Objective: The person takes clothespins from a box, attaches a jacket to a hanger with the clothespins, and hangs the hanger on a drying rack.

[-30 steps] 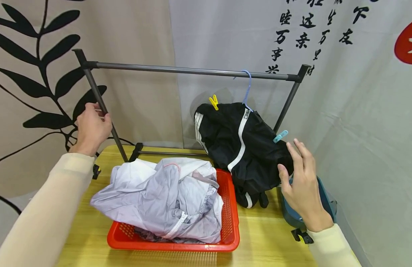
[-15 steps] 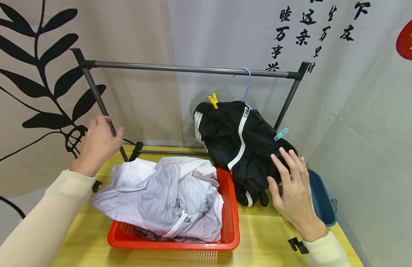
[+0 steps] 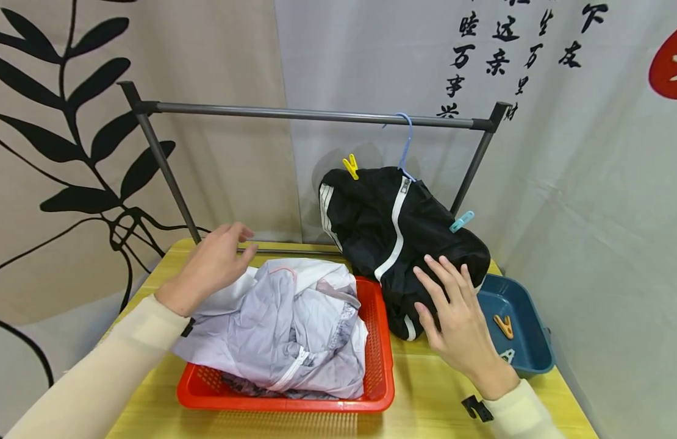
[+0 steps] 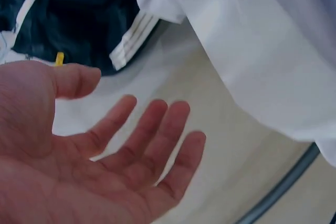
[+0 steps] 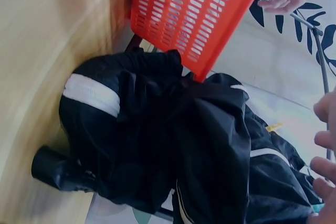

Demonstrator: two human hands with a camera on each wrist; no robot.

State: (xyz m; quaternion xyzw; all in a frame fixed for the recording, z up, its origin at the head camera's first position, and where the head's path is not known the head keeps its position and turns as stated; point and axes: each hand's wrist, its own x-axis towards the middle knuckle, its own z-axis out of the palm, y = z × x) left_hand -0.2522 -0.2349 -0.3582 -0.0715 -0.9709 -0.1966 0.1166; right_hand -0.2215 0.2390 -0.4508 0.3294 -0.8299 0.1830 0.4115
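Note:
A black jacket (image 3: 366, 213) with white zip and stripes hangs from a blue hanger (image 3: 407, 146) on the grey rack (image 3: 294, 114). One yellow clothespin (image 3: 351, 166) and one light blue clothespin (image 3: 462, 221) are clipped to it. In front of its lower part is my right hand (image 3: 456, 320), fingers spread, holding nothing; whether it touches the cloth I cannot tell. My left hand (image 3: 214, 262) hovers over the back left of the pale lilac and white clothing (image 3: 261, 323). Its fingers (image 4: 176, 129) are loosely bent and empty in the left wrist view.
The pale clothing fills a red plastic basket (image 3: 286, 405) on the wooden table (image 3: 426, 402). At the right edge stands a blue bin (image 3: 536, 341) with an orange clothespin (image 3: 504, 327) inside. Behind the rack hangs a printed curtain (image 3: 234, 177).
My left hand has left the rack's left post and moved right and down toward the basket. My right hand has shifted left across the jacket, uncovering more of the blue bin.

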